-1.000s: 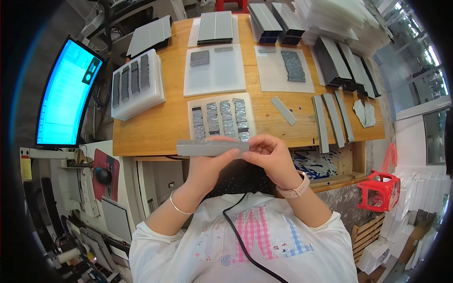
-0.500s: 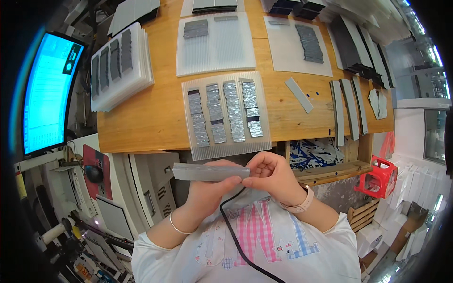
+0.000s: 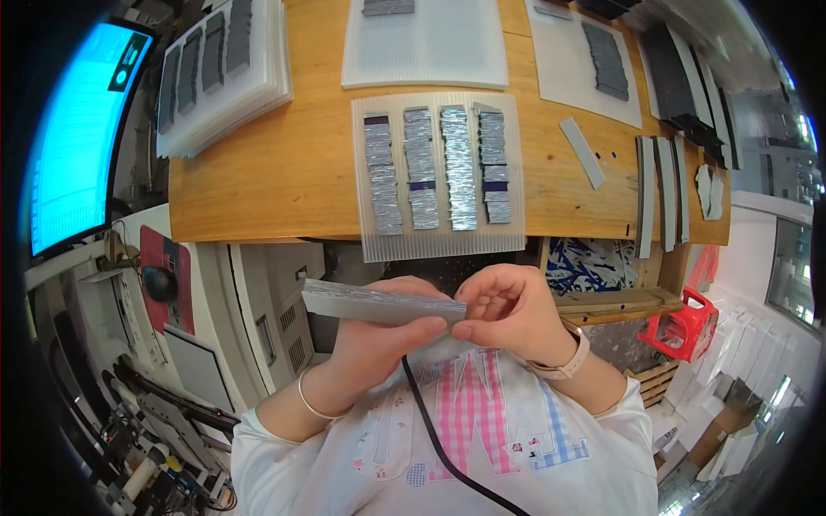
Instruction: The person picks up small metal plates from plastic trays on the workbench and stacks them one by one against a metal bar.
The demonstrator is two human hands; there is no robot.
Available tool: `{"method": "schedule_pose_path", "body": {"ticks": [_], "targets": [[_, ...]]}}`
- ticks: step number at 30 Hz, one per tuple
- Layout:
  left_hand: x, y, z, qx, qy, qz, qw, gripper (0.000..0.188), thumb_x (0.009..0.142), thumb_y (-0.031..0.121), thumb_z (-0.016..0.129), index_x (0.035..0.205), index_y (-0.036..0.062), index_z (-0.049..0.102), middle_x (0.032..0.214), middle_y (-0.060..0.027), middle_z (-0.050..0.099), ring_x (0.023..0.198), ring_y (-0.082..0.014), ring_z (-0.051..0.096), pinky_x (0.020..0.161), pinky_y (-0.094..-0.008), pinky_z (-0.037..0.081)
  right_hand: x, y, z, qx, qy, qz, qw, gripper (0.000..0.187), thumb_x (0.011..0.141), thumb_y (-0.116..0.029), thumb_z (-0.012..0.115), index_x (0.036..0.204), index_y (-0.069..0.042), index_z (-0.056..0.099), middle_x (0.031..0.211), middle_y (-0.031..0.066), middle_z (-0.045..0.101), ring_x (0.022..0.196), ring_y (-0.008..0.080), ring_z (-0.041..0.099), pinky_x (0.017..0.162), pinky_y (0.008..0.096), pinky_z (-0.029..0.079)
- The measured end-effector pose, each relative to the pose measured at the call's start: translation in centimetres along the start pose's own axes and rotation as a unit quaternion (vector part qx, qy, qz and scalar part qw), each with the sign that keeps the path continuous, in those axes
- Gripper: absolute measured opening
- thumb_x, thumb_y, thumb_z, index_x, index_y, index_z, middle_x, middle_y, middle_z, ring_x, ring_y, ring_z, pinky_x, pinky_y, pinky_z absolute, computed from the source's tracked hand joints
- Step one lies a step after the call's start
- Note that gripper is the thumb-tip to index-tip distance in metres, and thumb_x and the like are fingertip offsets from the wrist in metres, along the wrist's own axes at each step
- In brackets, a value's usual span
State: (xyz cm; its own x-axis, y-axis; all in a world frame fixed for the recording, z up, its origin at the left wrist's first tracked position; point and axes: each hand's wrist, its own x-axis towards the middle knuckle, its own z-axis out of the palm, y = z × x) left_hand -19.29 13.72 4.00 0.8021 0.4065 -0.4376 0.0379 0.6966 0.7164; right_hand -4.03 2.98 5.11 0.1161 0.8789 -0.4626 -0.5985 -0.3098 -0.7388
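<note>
– The grey stack (image 3: 383,308) slopes more than before, right end lower

– Who grips it?

– Left hand (image 3: 366,346) clasps it near the wooden table (image 3: 275,193); right hand (image 3: 516,314) pinches its right end

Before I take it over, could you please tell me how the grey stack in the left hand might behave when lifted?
The grey stack seems fairly stiff, since its free end extends straight past the left hand. It may splay if gripped loosely, as its upper edge shows many thin layers.
</note>
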Motion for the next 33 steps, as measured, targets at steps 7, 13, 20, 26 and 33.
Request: {"method": "schedule_pose_path", "body": {"ticks": [7, 13, 20, 26, 33], "targets": [[-0.4, 0.3, -0.9, -0.057, -0.006, -0.032, 0.998, 0.017, 0.072, -0.003, 0.062, 0.089, -0.0009, 0.061, 0.089, -0.0056, 0.06, 0.079, -0.0107, 0.055, 0.07, -0.0234, 0.044, 0.2, 1.1, 0.1, 0.039, 0.024, -0.007, 0.999, 0.02, 0.069, 0.006, 0.067, 0.085, 0.0, 0.057, 0.074, 0.0024, 0.062, 0.063, 0.0047, 0.056, 0.058, 0.0166, 0.045], [-0.2, 0.8, -2.1, 0.047, 0.039, 0.035, 0.998, 0.018, 0.072, -0.004, 0.062, 0.09, -0.0006, 0.06, 0.087, -0.0047, 0.061, 0.08, -0.0095, 0.055, 0.072, -0.0223, 0.044, 2.0, -1.3, 0.4, -0.355, 0.149, -0.261, 0.885, 0.019, 0.064, 0.004, 0.065, 0.079, -0.004, 0.056, 0.074, 0.0031, 0.056, 0.067, 0.0151, 0.056, 0.059, 0.0243, 0.044], [-0.4, 1.1, -2.5, 0.063, 0.093, 0.051, 0.992, 0.019, 0.073, -0.004, 0.062, 0.091, -0.0008, 0.06, 0.087, -0.0039, 0.06, 0.08, -0.0094, 0.056, 0.072, -0.0209, 0.045, 4.7, -1.4, 1.6, -0.629, 0.144, -0.336, 0.686, 0.018, 0.06, -0.001, 0.063, 0.075, -0.006, 0.055, 0.074, 0.007, 0.052, 0.071, 0.0253, 0.051, 0.062, 0.0339, 0.042], [-0.6, 0.7, -3.0, 0.038, 0.109, 0.039, 0.993, 0.019, 0.074, -0.004, 0.062, 0.093, -0.0006, 0.06, 0.088, -0.004, 0.061, 0.081, -0.0095, 0.056, 0.073, -0.021, 0.045, 5.4, -1.2, 2.1, -0.652, 0.154, -0.32, 0.67, 0.019, 0.059, 0.0, 0.064, 0.075, -0.006, 0.056, 0.073, 0.0067, 0.052, 0.07, 0.0251, 0.049, 0.061, 0.0333, 0.041], [-0.5, 0.3, -2.9, 0.056, 0.113, 0.026, 0.992, 0.018, 0.074, -0.001, 0.063, 0.091, 0.0001, 0.06, 0.086, -0.0029, 0.06, 0.08, -0.0084, 0.055, 0.071, -0.0206, 0.044, 5.6, -1.4, 2.2, -0.649, 0.156, -0.307, 0.679, 0.016, 0.06, 0.0, 0.064, 0.072, -0.006, 0.056, 0.072, 0.0062, 0.052, 0.07, 0.0243, 0.049, 0.061, 0.033, 0.041]]}}
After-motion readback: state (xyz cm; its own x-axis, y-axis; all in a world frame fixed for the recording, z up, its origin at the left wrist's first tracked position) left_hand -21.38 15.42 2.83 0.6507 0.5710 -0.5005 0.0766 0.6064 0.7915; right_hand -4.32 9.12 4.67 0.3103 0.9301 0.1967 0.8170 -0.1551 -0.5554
